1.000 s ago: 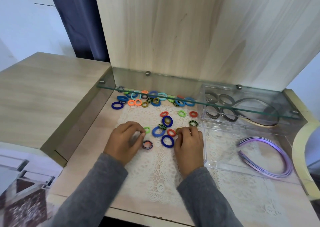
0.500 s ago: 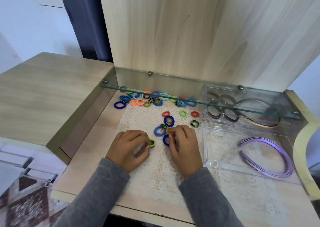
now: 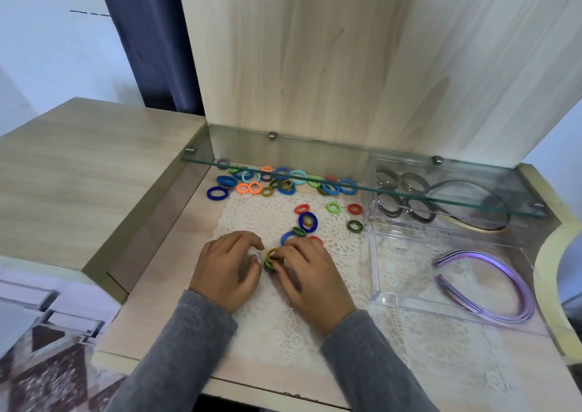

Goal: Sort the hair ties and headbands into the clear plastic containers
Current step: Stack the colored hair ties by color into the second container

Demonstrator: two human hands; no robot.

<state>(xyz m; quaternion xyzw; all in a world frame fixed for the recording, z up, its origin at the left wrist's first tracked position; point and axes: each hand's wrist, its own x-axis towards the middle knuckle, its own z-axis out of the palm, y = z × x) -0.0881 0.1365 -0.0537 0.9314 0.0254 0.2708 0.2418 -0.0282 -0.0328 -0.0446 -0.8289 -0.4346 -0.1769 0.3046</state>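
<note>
The near clear container (image 3: 406, 299) on the right holds purple headbands (image 3: 491, 285); the far container (image 3: 378, 219) holds grey hair ties (image 3: 419, 211). Left of them, the right hand (image 3: 310, 273) pinches a small stack of hair ties (image 3: 271, 259) on the doily (image 3: 252, 219). The left hand (image 3: 225, 268) is curled just beside the stack; whether it touches cannot be told.

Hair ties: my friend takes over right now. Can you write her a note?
The right hand pinches a small stack of hair ties on the lace mat. The left hand curls beside it, grip unclear.
Done: the purple headbands lie in the near clear container; grey ties and a dark headband sit in the far container.
Left: many coloured ties loose on the mat and under the glass shelf.
</note>
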